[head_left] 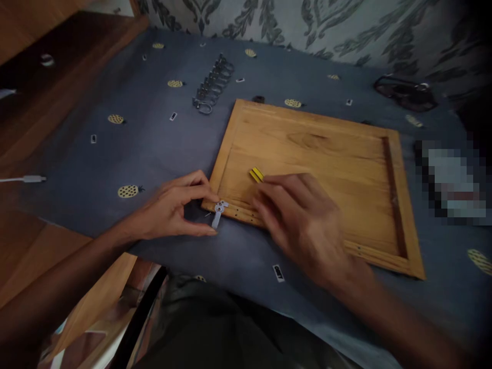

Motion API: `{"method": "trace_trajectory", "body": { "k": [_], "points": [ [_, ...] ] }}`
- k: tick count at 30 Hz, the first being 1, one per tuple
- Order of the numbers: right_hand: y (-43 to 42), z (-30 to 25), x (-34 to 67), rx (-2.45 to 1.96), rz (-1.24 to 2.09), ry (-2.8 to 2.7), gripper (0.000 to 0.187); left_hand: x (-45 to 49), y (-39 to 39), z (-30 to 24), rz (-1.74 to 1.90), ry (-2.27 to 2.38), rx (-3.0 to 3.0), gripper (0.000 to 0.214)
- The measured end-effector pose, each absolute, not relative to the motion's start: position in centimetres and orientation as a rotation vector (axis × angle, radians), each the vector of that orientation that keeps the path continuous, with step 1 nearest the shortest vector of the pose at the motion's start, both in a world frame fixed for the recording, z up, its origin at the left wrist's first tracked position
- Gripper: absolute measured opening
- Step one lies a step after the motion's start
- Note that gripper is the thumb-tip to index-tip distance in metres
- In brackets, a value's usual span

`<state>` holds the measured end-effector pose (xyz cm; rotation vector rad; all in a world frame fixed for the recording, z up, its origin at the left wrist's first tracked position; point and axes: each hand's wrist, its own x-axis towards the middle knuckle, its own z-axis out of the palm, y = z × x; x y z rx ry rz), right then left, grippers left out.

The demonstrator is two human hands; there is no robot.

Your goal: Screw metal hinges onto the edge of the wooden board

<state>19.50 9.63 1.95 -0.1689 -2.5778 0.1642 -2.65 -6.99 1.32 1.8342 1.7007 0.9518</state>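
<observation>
Metal bracket (pixel 218 211) sits pinched by left hand (pixel 172 207) at wooden panel (pixel 307 148) corner; right hand (pixel 300 220) grips yellow tool (pixel 256 175).

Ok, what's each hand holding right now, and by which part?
Left hand pinches a small metal fitting by its upper end, at the wooden panel corner. Right hand covers the near end of a yellow object; its grip is hidden.

Honey wood on pineapple-print blue.
The honey-brown wooden panel (pixel 319 174) lies on a slate-blue cloth (pixel 126 154) dotted with yellow pineapples. At the panel's 8 o'clock corner is a small silver metal bracket (pixel 218 211), at 9 o'clock a yellow, dark-striped tool tip (pixel 256 175), and at 12 o'clock a grey leaf-patterned backdrop (pixel 307 25).
</observation>
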Motion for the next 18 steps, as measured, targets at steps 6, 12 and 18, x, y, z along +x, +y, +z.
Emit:
{"method": "trace_trajectory", "body": {
  "k": [6, 12, 18],
  "points": [
    [7.5, 0.4, 19.6, 0.149, 0.226, -2.53, 0.023, -2.4, -6.9, 1.4, 0.98, 1.689, 1.871, 0.036],
    [7.6, -0.7, 19.7, 0.188, 0.307, -2.524, 0.026, -2.3, -7.0, 1.6, 0.967, 1.688, 1.868, 0.036],
    [7.5, -0.7, 19.8, 0.168, 0.341, -2.541, 0.028, -2.4, -7.0, 1.8, 0.985, 1.661, 1.884, 0.04]
  ]
}}
